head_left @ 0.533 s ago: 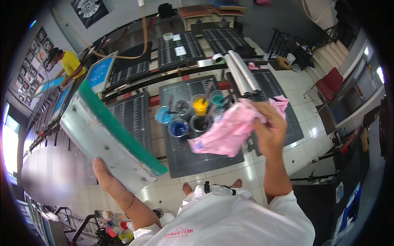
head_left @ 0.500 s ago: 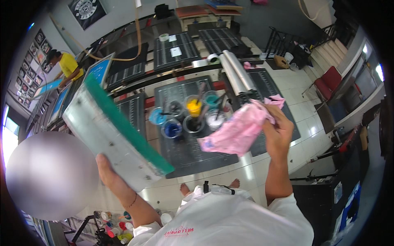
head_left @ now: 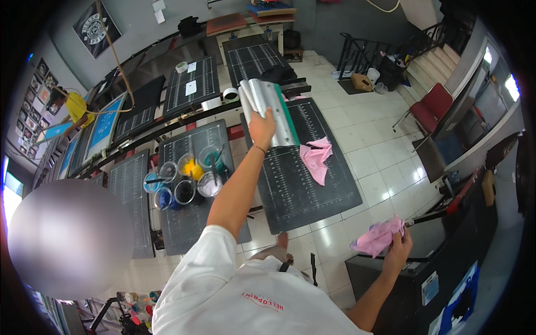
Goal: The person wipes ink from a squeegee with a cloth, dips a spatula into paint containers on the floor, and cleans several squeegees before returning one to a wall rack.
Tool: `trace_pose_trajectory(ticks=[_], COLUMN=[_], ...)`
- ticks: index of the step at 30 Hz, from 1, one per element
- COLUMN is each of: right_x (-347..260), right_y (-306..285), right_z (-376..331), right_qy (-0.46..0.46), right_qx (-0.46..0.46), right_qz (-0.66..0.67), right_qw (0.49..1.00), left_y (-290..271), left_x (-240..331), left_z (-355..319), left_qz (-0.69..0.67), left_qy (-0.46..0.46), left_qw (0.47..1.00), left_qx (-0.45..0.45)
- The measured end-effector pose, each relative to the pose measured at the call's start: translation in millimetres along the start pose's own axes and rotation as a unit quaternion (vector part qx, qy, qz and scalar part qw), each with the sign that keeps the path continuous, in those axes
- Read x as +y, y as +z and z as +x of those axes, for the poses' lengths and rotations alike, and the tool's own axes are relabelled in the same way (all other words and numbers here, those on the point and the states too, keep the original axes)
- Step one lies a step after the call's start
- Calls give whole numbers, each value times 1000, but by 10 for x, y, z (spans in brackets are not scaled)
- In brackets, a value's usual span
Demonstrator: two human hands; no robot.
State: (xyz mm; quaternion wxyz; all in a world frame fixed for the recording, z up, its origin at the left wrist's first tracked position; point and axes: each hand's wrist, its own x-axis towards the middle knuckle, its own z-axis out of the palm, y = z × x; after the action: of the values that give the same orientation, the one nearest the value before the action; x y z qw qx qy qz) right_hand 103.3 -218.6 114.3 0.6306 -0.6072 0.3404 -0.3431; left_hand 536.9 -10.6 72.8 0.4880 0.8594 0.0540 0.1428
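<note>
My left arm stretches far forward over the right-hand dark printing board [head_left: 312,195]. The fingers of my left hand [head_left: 261,129] are closed on a wide squeegee [head_left: 273,106], with a silver metal holder and a green blade along its right edge. It lies beside other silver metal squeegees [head_left: 247,100] at the board's far end. A crumpled pink cloth [head_left: 316,161] rests on the board, just right of the squeegee's near end. Low on the right, my right hand [head_left: 397,248] grips another pink rag [head_left: 377,237], held in the air above the floor.
Several clear cups of coloured ink [head_left: 184,176] stand on the board [head_left: 173,229] to the left. A black cabinet [head_left: 402,279] is close on my right. A red chair [head_left: 432,111] stands farther right. A person in yellow [head_left: 75,109] works at the far left.
My left hand has carried the squeegee from the left to the right-hand board. My right hand has lowered its rag, moving right and nearer. The view has turned right.
</note>
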Motion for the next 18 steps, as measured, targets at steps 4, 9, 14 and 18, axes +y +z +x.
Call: trace_pose_trajectory(ticks=[4,9,14,18], right_x=[125,-27,-56,-143], right_y=[-377,-383,-139,190], right_z=[392,1129,1721,2138], right_qy=[14,14,26,30], right_qx=[-6,-4,-17,-32], right_qz=[-29,14,5,-8], right_qw=[999,1000,1000,999], left_y=[642,1239,1521,1627], left_x=[-149,-288,-287,-523], left_z=[640,1233,1394,1509], left_qz=[100,162,227,298], left_qy=[-20,-52,-38,-8], left_qw=[994,985,973,955], left_qx=[27,6,-11,-11])
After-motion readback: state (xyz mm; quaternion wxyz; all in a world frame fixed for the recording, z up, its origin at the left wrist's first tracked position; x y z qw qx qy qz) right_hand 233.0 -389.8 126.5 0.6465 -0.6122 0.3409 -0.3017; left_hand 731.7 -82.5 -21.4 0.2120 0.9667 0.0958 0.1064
